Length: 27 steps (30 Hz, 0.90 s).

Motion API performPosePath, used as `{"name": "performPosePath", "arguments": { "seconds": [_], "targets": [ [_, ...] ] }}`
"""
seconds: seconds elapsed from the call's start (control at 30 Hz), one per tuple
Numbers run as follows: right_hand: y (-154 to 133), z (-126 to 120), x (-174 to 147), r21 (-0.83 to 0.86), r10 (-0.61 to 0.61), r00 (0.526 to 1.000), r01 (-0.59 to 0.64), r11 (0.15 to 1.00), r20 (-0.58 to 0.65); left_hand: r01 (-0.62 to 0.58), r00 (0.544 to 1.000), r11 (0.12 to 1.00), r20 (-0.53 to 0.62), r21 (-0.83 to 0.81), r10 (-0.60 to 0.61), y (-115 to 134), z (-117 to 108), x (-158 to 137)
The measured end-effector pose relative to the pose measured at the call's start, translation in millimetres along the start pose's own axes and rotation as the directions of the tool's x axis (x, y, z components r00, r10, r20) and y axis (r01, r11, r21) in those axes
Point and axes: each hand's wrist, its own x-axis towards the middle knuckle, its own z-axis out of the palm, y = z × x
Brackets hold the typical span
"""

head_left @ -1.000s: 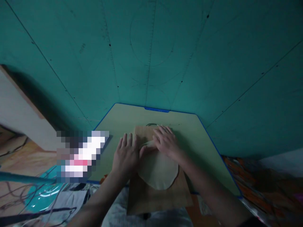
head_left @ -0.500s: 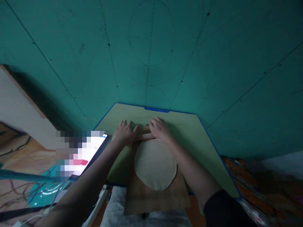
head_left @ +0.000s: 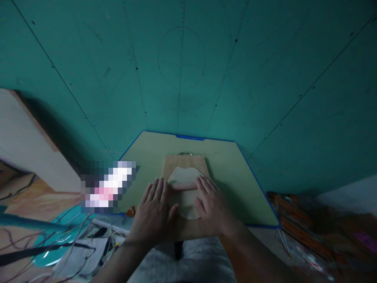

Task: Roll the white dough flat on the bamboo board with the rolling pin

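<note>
A pale rolling pin (head_left: 184, 188) lies crosswise over a flat sheet of dough (head_left: 186, 175), between my two hands. My left hand (head_left: 154, 208) holds down its left end, palm down, with the fingers stretched forward. On the right end my right hand (head_left: 210, 200) presses in the same way, partly over the dough's edge. Both ends of the pin are hidden under the hands. Beneath the dough is a wooden cutting board (head_left: 171, 162) with a metal ring handle (head_left: 185, 153) at its far end.
The board rests on a pale table (head_left: 235, 177) with a blue rim, against a green wall (head_left: 265, 78). A blurred-out phone (head_left: 114, 184) is at the table's left side, near a small brown thing (head_left: 130, 211). Cables and a turquoise stool (head_left: 50, 255) are at lower left.
Both hands have drawn the rolling pin from the board's far end back toward me, onto the middle of the dough. The dough and board appear farther forward, uncovering the board's far end.
</note>
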Motion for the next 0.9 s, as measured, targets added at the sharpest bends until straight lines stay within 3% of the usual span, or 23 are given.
{"name": "performPosePath", "arguments": {
  "seconds": [0.1, 0.17, 0.33, 0.47, 0.6, 0.77, 0.9],
  "targets": [
    [-6.1, -10.7, -18.7, 0.005, -0.022, 1.0, 0.022, 1.0, 0.017, -0.047, 0.999, 0.998, -0.003, -0.033, 0.047, -3.9, -4.1, -7.5],
    [-5.5, -11.8, -14.5, 0.01, -0.008, 0.999, 0.008, 1.0, 0.034, -0.062, 0.998, 0.996, 0.028, -0.064, 0.064, -11.1, -1.1, 2.8],
    [9.3, 3.9, 31.4, -0.049, 0.06, 0.997, -0.058, 0.997, 0.038, 0.02, 0.993, 0.998, 0.115, -0.061, -0.013, -25.9, 16.7, 58.7],
    [25.8, 12.9, 70.8, -0.06, 0.13, 0.99, -0.127, 0.99, 0.057, 0.134, 0.959, 0.99, 0.26, -0.049, -0.117, -33.4, 30.9, 103.4],
    [43.8, 17.3, 108.6, -0.026, 0.229, 0.97, -0.228, 0.973, 0.085, 0.168, 0.939, 0.984, 0.311, -0.051, -0.144, -48.0, 50.0, 139.9],
    [69.9, 27.3, 152.7, -0.014, 0.309, 0.942, -0.31, 0.951, 0.13, 0.141, 0.93, 0.987, 0.351, -0.076, -0.105, -66.3, 66.2, 172.7],
    [76.5, 29.8, 162.9, -0.017, 0.307, 0.942, -0.308, 0.951, 0.132, 0.132, 0.927, 0.986, 0.364, -0.099, -0.088, -69.2, 67.2, 180.4]
  ]
}}
